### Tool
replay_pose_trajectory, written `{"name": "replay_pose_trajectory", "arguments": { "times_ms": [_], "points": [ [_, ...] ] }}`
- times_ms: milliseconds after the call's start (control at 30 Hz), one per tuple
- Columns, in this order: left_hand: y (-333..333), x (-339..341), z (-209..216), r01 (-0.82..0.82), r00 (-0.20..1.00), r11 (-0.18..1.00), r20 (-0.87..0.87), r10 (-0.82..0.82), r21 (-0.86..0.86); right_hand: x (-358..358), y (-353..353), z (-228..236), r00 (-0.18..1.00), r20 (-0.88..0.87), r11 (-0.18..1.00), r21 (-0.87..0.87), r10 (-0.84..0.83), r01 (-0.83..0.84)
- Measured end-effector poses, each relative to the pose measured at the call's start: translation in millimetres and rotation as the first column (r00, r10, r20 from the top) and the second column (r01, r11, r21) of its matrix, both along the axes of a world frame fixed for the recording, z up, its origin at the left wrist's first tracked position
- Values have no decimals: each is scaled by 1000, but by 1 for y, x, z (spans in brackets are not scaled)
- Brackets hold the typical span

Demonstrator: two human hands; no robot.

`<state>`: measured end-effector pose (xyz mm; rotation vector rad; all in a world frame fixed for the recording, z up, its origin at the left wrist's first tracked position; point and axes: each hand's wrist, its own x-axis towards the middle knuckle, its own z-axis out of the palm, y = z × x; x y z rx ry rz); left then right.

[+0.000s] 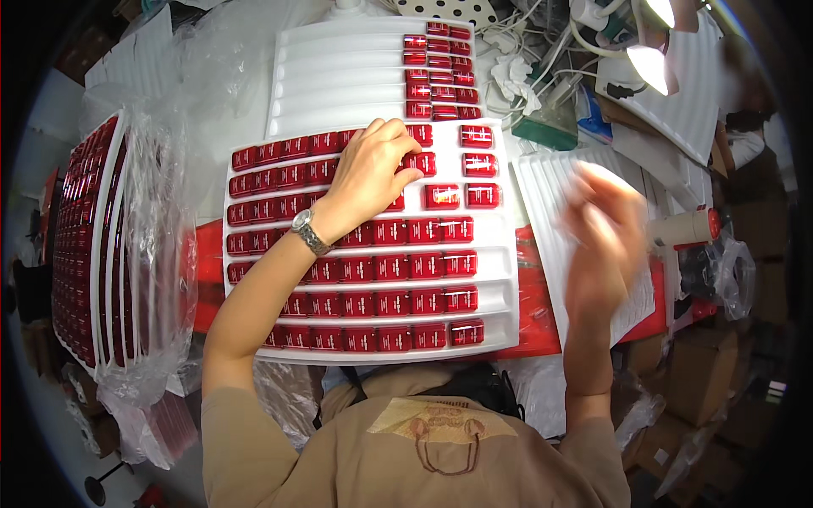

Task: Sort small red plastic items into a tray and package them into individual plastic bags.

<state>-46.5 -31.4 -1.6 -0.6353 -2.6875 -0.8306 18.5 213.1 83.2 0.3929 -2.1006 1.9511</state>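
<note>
A white ridged tray (500, 288) lies in front of me, holding rows of small glossy red containers (391, 267) with pale printing. Over its upper rows is my left hand (373, 173), a metal watch at its wrist. Thumb and forefinger close around one red container (422, 164) in the second row; the hand covers those behind it. A few red containers (478, 164) sit apart at the right ends of the top rows. Off the tray's right side, my right hand (603, 233) hangs smeared by motion above white ridged trays, so its fingers cannot be read.
Behind lies another white tray (339, 76), with red containers along its right side. Plastic-wrapped trays of red containers (85, 245) stand at the left. Cables, a green box (546, 127) and a lit lamp (648, 68) are at back right. Red material (533, 296) covers part of the table.
</note>
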Motion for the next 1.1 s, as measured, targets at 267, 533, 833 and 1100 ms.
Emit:
{"name": "replay_pose_trajectory", "arguments": {
  "times_ms": [267, 533, 833, 1100],
  "points": [
    [35, 29, 12, -52, 897, 510, 264, -354, 859, -52, -60, -50, 987, -51, 964, -216, 150, -157],
    [4, 18, 12, -21, 994, 925, 104, -21, 380, 3, 2, 24, 836, -516, 928, 373, 186, 24],
    [13, -12, -3, -37, 999, 999, 9, 37, 29, 63, 105, 23, 818, -570, 983, -177, -71, -39],
    [4, -27, 1, -73, 997, 992, -11, 73, -107, 22, 108, 36, 629, -774, 986, 35, -76, 161]
  ]
}}
